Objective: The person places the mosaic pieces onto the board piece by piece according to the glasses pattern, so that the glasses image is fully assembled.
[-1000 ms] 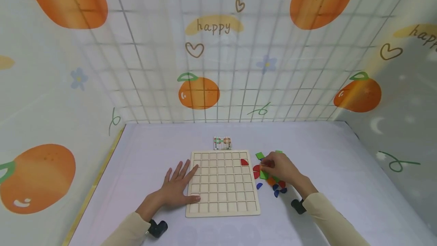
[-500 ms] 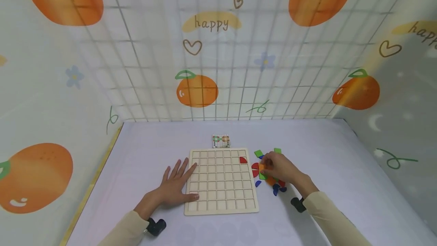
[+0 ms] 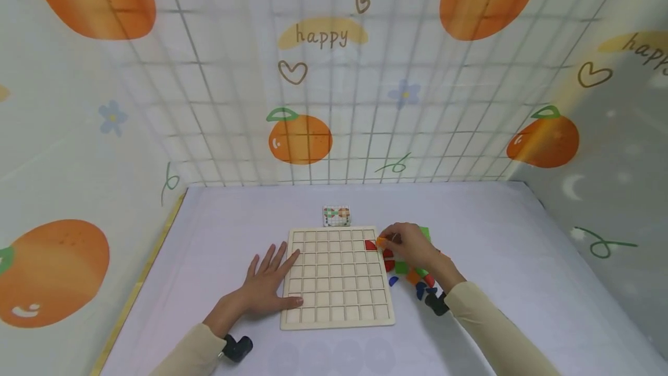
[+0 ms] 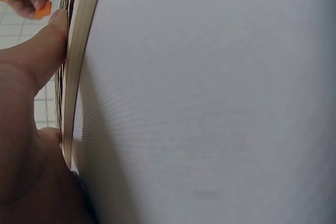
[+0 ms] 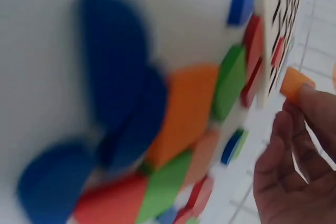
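Note:
My right hand (image 3: 409, 243) pinches a small orange tile (image 5: 295, 84) between thumb and fingers. It holds the tile at the upper right edge of a pale wooden grid board (image 3: 336, 326), overlapping the edge in the head view. Just left of the tile, a red quarter-round piece (image 3: 370, 245) lies in a cell of the board. My left hand (image 3: 263, 286) rests on the board's left side with fingers spread and straight, its thumb reaching over the lower left cells. In the left wrist view its thumb (image 4: 47, 45) lies along the board's edge.
Right of the board lie loose pieces: a green square (image 3: 400, 268), an orange tile (image 3: 413, 277), red ones (image 3: 388, 266) and blue half-rounds (image 3: 394, 281). My right hand covers part of them. A small pattern card (image 3: 336, 215) lies behind the board. Printed curtains surround the table.
My right hand has lifted the orange tile from the loose pieces and moved left and away to the board's upper right edge. The left hand stays in place.

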`<state>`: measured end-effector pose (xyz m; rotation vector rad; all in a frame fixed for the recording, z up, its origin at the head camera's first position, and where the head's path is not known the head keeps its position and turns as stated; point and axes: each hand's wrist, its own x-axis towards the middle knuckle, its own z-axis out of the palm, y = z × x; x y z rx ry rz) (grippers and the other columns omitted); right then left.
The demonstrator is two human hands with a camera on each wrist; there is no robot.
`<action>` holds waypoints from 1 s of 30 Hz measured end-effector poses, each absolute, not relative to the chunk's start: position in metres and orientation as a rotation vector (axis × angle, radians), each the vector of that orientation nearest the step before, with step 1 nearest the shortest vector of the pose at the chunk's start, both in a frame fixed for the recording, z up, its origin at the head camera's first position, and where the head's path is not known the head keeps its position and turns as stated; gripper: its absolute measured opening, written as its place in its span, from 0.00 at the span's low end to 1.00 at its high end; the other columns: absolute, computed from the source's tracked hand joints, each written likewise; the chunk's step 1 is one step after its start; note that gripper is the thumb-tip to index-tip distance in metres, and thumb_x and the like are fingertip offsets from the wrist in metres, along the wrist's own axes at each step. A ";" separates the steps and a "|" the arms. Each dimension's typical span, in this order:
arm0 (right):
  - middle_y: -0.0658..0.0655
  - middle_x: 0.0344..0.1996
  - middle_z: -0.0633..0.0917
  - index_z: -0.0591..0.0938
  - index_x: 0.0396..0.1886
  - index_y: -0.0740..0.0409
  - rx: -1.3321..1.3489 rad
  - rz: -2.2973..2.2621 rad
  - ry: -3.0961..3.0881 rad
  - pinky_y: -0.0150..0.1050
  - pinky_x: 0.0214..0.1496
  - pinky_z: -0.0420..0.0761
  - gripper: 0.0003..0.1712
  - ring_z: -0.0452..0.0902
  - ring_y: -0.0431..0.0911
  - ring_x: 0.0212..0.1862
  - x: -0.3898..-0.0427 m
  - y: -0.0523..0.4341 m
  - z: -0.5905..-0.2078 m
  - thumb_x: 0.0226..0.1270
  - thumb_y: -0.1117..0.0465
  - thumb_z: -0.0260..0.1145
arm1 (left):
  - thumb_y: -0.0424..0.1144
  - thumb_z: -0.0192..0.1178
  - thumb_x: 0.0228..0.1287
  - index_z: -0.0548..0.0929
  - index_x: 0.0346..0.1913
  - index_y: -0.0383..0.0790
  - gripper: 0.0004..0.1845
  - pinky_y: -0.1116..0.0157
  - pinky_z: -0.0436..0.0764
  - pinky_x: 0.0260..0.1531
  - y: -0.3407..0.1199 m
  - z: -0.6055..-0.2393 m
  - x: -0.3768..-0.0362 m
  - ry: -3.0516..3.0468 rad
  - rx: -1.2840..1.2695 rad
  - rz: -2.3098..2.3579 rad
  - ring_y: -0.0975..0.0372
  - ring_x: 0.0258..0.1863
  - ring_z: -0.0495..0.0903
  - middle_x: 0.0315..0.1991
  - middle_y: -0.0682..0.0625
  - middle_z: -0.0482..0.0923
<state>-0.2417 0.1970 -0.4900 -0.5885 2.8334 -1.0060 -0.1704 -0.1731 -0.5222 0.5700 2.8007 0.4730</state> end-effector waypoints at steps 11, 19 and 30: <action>0.43 0.29 0.84 0.86 0.36 0.53 -0.687 -1.000 2.843 0.36 0.37 0.80 0.03 0.77 0.38 0.32 -0.256 0.155 -0.501 0.64 0.64 0.71 | 0.76 0.57 0.51 0.49 0.79 0.51 0.58 0.38 0.33 0.68 -0.172 -0.521 -0.170 2.807 0.570 0.479 0.46 0.76 0.30 0.79 0.42 0.34; 0.42 0.32 0.81 0.90 0.34 0.48 -0.853 -0.724 2.907 0.37 0.36 0.75 0.02 0.70 0.40 0.36 -0.258 0.152 -0.503 0.64 0.59 0.72 | 0.76 0.56 0.52 0.48 0.79 0.51 0.57 0.38 0.34 0.68 -0.171 -0.524 -0.168 2.823 0.577 0.469 0.46 0.76 0.31 0.79 0.42 0.34; 0.49 0.37 0.80 0.88 0.44 0.54 -0.905 -0.732 2.865 0.39 0.38 0.75 0.11 0.71 0.44 0.37 -0.253 0.152 -0.501 0.61 0.60 0.74 | 0.75 0.57 0.52 0.48 0.79 0.50 0.57 0.38 0.35 0.68 -0.173 -0.524 -0.168 2.833 0.586 0.470 0.45 0.76 0.32 0.79 0.41 0.35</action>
